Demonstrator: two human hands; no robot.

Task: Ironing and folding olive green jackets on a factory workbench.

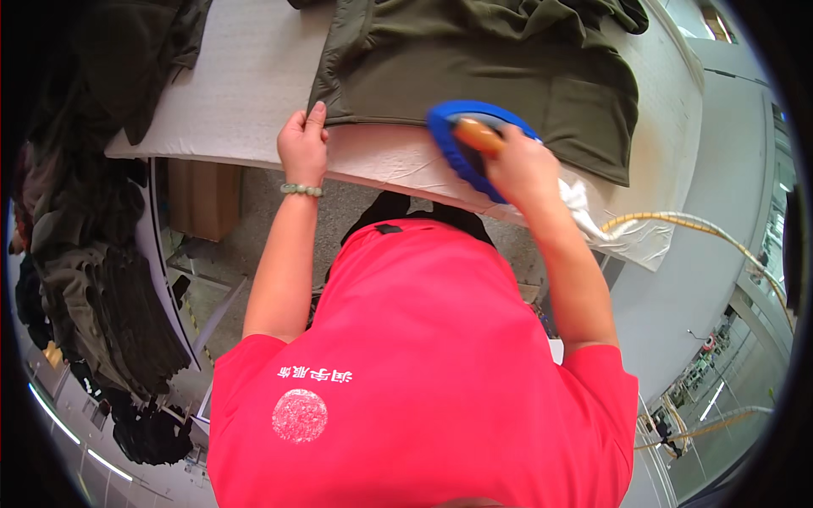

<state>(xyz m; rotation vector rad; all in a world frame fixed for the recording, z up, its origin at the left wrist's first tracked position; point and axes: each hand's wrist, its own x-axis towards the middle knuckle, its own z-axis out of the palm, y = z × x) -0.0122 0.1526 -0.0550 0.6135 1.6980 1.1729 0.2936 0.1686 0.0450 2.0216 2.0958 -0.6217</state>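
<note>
An olive-green garment (474, 76) lies spread over the padded ironing table (246, 76), its hem along the near edge. At the garment's near left corner, my left hand (303, 146) is closed on the hem, thumb on top; a beaded bracelet circles that wrist. My right hand (525, 169) grips the tan handle of an iron (466, 152) with a blue rim. The iron is slightly blurred and sits over the near edge of the table, its tip at the garment's hem. Its underside is hidden.
A hose and cord (677, 218) run from the iron off to the right. White cloth (576, 199) bunches beside my right wrist. Dark garments (102, 254) hang in a pile at the left. A cardboard box (203, 199) stands below the table.
</note>
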